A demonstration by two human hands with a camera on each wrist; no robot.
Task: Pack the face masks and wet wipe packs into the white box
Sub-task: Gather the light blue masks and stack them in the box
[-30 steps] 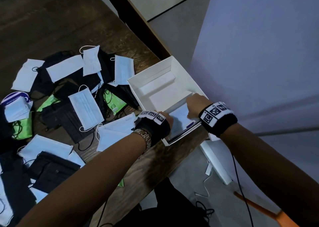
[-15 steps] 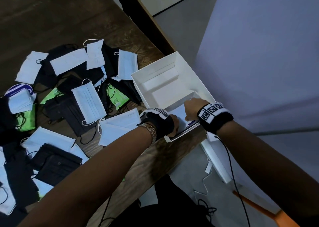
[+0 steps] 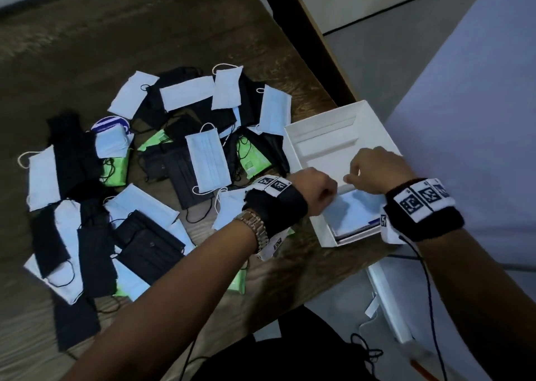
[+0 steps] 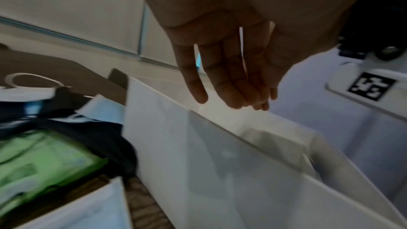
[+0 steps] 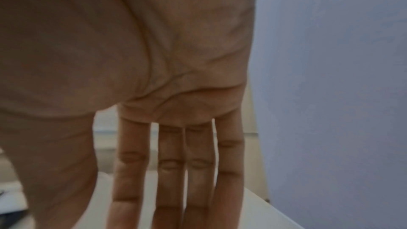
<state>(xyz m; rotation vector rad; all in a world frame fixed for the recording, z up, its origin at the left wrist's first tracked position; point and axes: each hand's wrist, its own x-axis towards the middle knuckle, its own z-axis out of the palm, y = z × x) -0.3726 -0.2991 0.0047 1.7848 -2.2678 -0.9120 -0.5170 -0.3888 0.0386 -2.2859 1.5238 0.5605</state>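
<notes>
Indoor room, wooden table, plain walls

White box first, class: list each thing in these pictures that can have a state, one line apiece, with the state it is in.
white box: open, no lid on it, part filled.
light blue mask in the box: lying flat at the near end.
left hand: over the box, fingers straight, holding nothing.
right hand: over the box, fingers straight, holding nothing.
loose face masks: scattered on the table, unpacked.
green wet wipe packs: on the table, unpacked.
</notes>
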